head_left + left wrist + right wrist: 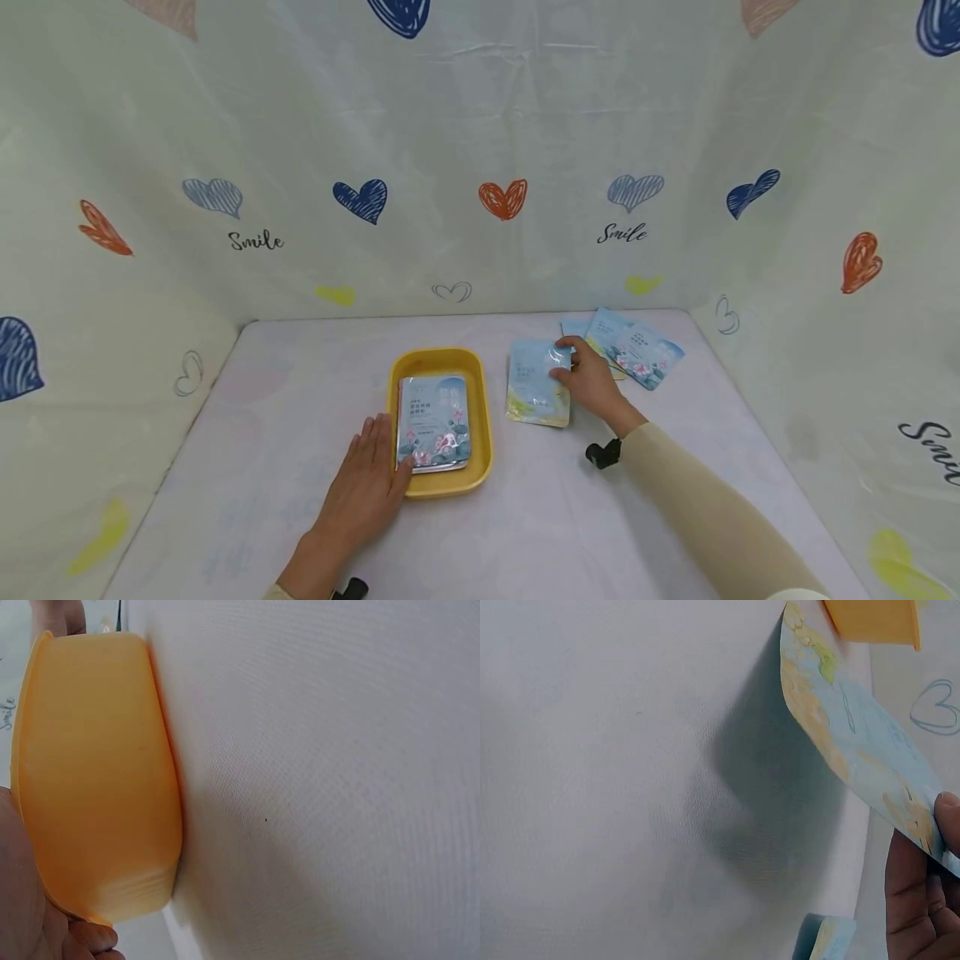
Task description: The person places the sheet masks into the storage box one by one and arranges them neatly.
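Observation:
My right hand [592, 382] pinches the right edge of a flat light-blue face mask packet [534, 387], thumb on its upper face and fingers underneath. In the right wrist view this packet [855, 735] tilts above the table, casting a shadow. My left hand [360, 475] rests along the left rim of a yellow tray [483, 450], fingers straight, thumb over the near left corner. Within the tray lies a stack of flower-printed packets [433, 417]. The left wrist view shows the tray's outer wall [97, 772] beside part of my left hand [30, 907].
Beyond my right hand, several more packets [648, 354] lie fanned and overlapping near the table's back right. A pale cloth covers the table [300, 375]. A curtain [450, 125] printed with hearts hangs behind and at both sides.

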Demonstrator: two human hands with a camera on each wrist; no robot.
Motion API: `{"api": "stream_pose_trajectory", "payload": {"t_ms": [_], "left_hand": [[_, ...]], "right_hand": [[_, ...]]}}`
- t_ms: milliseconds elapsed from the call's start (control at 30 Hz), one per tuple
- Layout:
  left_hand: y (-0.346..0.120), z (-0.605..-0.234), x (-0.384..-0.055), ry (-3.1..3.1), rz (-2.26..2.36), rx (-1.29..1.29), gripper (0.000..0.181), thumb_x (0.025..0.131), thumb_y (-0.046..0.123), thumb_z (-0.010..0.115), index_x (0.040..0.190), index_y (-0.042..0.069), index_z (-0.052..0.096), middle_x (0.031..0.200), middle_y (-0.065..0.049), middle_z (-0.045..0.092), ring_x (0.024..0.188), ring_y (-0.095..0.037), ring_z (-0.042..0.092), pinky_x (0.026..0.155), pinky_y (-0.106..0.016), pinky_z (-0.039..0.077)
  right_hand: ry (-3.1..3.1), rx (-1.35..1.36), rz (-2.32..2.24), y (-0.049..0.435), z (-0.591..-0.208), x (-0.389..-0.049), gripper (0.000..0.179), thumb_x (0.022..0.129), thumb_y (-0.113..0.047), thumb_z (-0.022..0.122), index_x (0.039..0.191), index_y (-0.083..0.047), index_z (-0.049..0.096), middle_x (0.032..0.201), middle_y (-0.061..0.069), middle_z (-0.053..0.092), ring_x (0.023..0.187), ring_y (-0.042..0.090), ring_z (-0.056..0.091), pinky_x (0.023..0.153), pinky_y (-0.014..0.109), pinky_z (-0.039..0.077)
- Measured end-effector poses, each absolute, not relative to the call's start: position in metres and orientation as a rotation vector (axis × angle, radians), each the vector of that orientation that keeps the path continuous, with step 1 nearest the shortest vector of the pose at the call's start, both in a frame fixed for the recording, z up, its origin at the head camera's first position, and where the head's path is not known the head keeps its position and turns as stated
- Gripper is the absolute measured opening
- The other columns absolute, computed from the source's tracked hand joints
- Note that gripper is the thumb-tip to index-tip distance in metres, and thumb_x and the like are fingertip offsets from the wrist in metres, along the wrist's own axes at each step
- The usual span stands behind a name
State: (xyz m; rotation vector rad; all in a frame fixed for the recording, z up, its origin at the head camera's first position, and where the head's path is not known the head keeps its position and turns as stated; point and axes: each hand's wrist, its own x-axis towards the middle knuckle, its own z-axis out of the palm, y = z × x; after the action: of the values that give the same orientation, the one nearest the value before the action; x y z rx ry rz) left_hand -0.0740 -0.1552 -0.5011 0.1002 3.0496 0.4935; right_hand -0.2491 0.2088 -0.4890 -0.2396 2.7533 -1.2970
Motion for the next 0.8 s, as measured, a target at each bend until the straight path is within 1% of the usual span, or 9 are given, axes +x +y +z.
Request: {"api": "stream_pose_trajectory", "payload": {"t_ms": [133,233,367,633,800], "left_hand": [[-0.1547,-0.5006,-0.0740,3.038,0.484,0.092,0.084,0.110,0.044,0.049,0.165,-0.008,0.011,0.173,-0.026,0.022,0.162,-0.041,0.015,0.131,-0.057,0.020],[-0.1544,-0.4999,-0.0739,3.036,0.480,0.092,0.084,0.110,0.044,0.048,0.165,-0.008,0.011,0.173,-0.026,0.022,0.162,-0.041,0.015,0.131,-0.056,0.020],[-0.1541,-0.4991,-0.0739,3.037,0.489,0.092,0.084,0.110,0.043,0.048,0.165,-0.008,0.011,0.173,-0.026,0.022,0.162,-0.041,0.016,0.131,-0.056,0.020],[-0.1546,-0.4999,-0.0735,3.054,0.486,0.108,0.084,0.110,0.042,0.051,0.165,-0.008,0.013,0.172,-0.027,0.024,0.162,-0.042,0.018,0.130,-0.057,0.021],[-0.1551,-0.4997,-0.0732,3.055,0.465,0.106,0.084,0.110,0.042,0.050,0.165,-0.008,0.012,0.172,-0.027,0.023,0.162,-0.042,0.018,0.130,-0.057,0.021]], "right_hand": [[2.615,-0.190,-1.426,0.2114,-0.4887,-0.2506,0.048,0.103,-0.013,0.070,0.146,-0.012,0.048,0.109,0.017,0.064,0.084,0.025,0.065,0.066,0.035,0.055],[2.502,-0.152,-1.522,0.2118,-0.4874,-0.2510,0.048,0.104,-0.011,0.068,0.147,-0.013,0.047,0.110,0.016,0.061,0.087,0.026,0.066,0.068,0.036,0.059],[2.409,-0.116,-1.598,0.2113,-0.4863,-0.2512,0.049,0.103,-0.009,0.067,0.147,-0.012,0.046,0.116,0.017,0.063,0.091,0.026,0.068,0.071,0.036,0.063],[2.351,-0.118,-1.650,0.2153,-0.4869,-0.2499,0.048,0.105,-0.010,0.066,0.148,-0.010,0.044,0.126,0.020,0.064,0.096,0.027,0.070,0.071,0.037,0.063],[2.353,-0.122,-1.679,0.2162,-0.4826,-0.2489,0.047,0.105,-0.011,0.066,0.146,-0.010,0.045,0.123,0.019,0.066,0.092,0.026,0.070,0.069,0.038,0.063]]}}
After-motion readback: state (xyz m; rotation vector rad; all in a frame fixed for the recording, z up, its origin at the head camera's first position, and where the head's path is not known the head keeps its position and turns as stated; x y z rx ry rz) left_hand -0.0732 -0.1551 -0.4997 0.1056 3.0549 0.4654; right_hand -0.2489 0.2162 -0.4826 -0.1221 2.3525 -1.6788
